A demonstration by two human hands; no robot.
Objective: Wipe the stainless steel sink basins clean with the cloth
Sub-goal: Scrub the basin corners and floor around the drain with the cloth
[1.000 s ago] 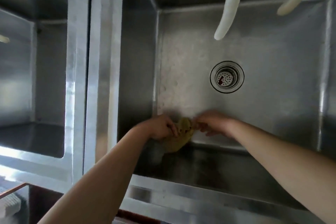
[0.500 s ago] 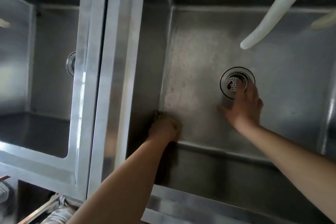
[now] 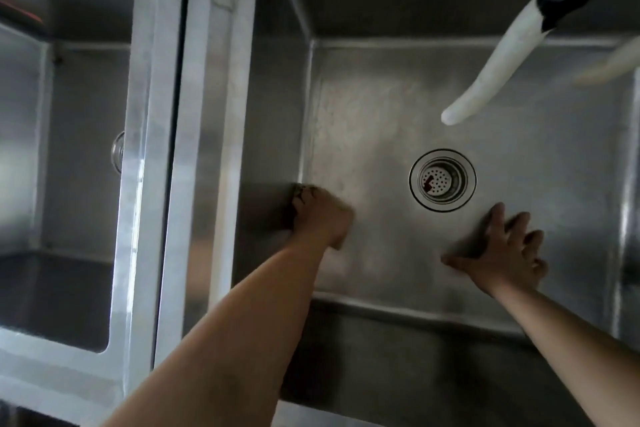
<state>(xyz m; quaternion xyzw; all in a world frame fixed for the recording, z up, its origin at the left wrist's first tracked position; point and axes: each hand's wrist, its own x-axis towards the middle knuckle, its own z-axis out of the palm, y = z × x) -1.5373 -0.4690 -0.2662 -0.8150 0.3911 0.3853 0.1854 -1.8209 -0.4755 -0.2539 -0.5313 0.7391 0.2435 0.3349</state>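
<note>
I look down into the right stainless steel basin [image 3: 540, 156]. My left hand [image 3: 322, 215] presses the yellowish cloth [image 3: 302, 191] against the basin floor at its left wall; only a dark edge of the cloth shows past my fingers. My right hand [image 3: 509, 250] lies flat on the basin floor with fingers spread, just below and right of the round drain strainer [image 3: 442, 179]. It holds nothing. A second basin [image 3: 69, 135] lies to the left, beyond the steel divider [image 3: 180, 149].
A white faucet hose [image 3: 491, 73] with a black collar hangs over the right basin from the upper right. A second pale spout [image 3: 609, 62] is blurred at the right edge. A drain rim [image 3: 117, 151] shows in the left basin.
My left hand slid the cloth away from the near left corner, farther along the left wall. My right hand let go of the cloth, reached to the drain, then drew back below it.
</note>
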